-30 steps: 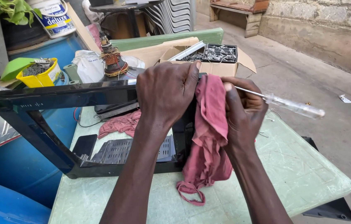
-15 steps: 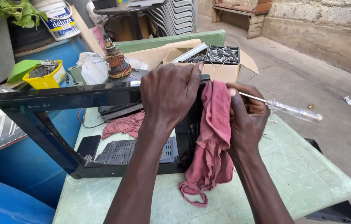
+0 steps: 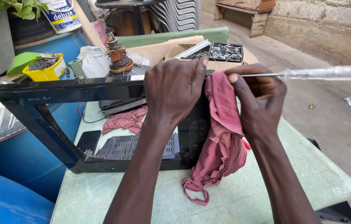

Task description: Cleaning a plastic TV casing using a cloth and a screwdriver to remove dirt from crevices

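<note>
Head view: left hand (image 3: 175, 89) clamps frame (image 3: 59, 93) top; right hand (image 3: 258, 101) beside it grips rag (image 3: 223, 137) and screwdriver (image 3: 308, 74). Frame could tip; screwdriver may slip.

L hand (image 3: 175, 93) grips black frame (image 3: 59, 92) top; R hand (image 3: 258, 103) holds screwdriver (image 3: 308, 74) w/ red rag (image 3: 225, 141).

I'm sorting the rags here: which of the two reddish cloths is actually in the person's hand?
The larger reddish cloth, draped from the right hand beside the black frame. The smaller cloth lies untouched on the table behind the frame.
</note>
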